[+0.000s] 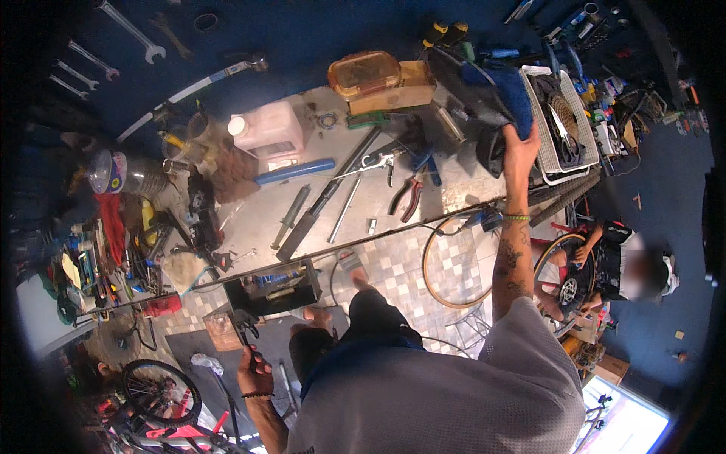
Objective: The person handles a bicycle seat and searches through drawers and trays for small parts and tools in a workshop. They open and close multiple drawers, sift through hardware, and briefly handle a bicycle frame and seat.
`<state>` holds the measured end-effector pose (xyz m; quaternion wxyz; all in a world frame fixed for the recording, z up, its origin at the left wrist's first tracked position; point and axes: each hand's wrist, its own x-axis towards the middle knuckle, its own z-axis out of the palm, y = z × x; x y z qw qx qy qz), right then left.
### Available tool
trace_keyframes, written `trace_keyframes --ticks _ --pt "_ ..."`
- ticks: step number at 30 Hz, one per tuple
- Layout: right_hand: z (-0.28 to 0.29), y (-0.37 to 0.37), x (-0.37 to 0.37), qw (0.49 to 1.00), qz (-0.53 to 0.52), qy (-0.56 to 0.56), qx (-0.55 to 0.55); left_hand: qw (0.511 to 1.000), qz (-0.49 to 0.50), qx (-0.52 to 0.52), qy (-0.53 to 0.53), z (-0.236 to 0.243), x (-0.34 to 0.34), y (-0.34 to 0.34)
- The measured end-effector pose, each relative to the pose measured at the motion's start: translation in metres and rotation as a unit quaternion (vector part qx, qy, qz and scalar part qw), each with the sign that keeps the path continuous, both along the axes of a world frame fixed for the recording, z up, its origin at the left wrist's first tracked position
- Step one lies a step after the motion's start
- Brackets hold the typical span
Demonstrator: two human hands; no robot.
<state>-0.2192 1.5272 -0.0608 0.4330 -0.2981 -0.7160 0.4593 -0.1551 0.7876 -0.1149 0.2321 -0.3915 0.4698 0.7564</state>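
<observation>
While our right hand (522, 149) reaches over the far right of the surface (257, 219), its fingers grip a limp, dark cloth (488, 94) with a blue, rough-textured part, just beside a white plastic basket (567, 174) with a latticed wall. Low on our other side, our left hand (255, 374) curls its fingers round a dark tool (246, 324) with a curved head, held above the floor. On the pale, worn surface we see a smooth blue tube (295, 171), red-and-black-handled pliers (409, 197) and a boxy, pinkish-white plastic jug (266, 132) with a round cap.
</observation>
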Motion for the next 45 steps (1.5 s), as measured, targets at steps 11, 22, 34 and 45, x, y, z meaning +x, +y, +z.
trace_keyframes --ticks 11,22,34,45 --pt "-0.057 0.017 0.002 0.997 -0.016 -0.063 -0.028 1.000 0.009 0.002 -0.005 0.007 0.017 0.029" --pt "-0.006 -0.164 -0.054 0.938 0.004 -0.127 0.323 0.996 0.080 -0.021 -0.026 0.003 0.048 0.038" --pt "-0.004 -0.224 -0.272 0.772 0.374 -0.208 0.470 0.986 0.159 -0.038 -0.030 0.000 0.102 0.039" --pt "0.019 -0.181 -0.287 0.768 0.383 -0.255 0.446 0.969 0.234 -0.036 -0.066 -0.021 0.136 0.025"
